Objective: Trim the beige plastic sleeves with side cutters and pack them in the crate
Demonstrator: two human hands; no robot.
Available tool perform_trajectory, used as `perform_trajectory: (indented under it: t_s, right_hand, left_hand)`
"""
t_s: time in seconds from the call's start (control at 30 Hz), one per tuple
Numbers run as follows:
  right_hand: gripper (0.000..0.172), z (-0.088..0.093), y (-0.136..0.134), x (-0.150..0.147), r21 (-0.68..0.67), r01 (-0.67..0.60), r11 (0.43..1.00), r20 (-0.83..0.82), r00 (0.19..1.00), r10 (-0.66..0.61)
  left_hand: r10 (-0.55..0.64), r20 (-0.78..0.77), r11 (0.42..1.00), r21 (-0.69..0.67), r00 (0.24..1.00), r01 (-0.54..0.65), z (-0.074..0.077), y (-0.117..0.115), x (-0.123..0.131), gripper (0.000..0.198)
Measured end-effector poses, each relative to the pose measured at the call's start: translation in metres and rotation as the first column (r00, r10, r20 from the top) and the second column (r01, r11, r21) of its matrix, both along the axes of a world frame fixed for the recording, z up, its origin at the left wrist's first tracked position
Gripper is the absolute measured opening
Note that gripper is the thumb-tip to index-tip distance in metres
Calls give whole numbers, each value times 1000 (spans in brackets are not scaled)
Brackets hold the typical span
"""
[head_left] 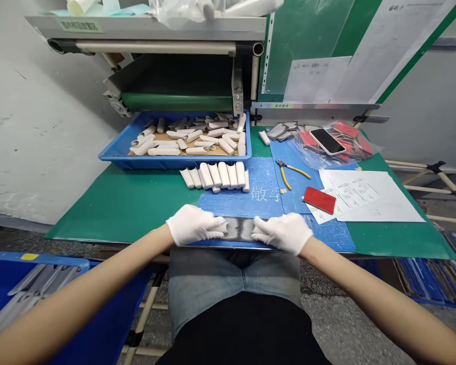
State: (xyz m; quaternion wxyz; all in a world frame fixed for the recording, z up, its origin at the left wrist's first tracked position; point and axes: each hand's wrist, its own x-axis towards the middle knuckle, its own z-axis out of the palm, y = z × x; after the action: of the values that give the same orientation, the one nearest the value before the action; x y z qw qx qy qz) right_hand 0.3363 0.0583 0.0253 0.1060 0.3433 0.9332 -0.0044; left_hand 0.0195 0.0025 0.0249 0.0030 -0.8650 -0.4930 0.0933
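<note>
Both hands wear white gloves and rest at the near edge of a blue mat [266, 195]. My left hand [193, 224] and my right hand [283, 231] each grip one end of a flat grey, shiny strip [240, 228] lying on the mat between them, fingers closed over its ends. Just beyond, a row of several white rolled pieces [216, 175] lies side by side on the mat.
A blue tray [116, 151] holds several white rolled pieces under a green conveyor roller [177, 101]. Yellow-handled pliers [291, 171], a red card [319, 199], papers [361, 195], a phone [327, 141] on a plastic bag. Blue bins stand on the floor at left and right.
</note>
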Motion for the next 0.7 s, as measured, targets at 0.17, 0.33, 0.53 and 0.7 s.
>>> perform_trajectory:
  t_s: [0.17, 0.33, 0.53, 0.7]
  right_hand:
    - [63, 1, 1, 5, 36, 38, 999, -6, 999, -37]
    - [60, -2, 1, 3, 29, 56, 998, -20, 998, -56]
    - [62, -4, -2, -6, 2, 20, 1000, -31, 999, -20]
    - [65, -4, -7, -8, 4, 14, 1000, -56, 998, -13]
  left_hand:
    - [-9, 15, 1000, 22, 1000, 9, -1, 2, 3, 56]
    - [-63, 14, 998, 28, 998, 62, 0, 8, 5, 51]
    - [-94, 72, 995, 40, 993, 91, -3, 10, 3, 51]
    - [-86, 93, 995, 49, 992, 81, -5, 7, 2, 53]
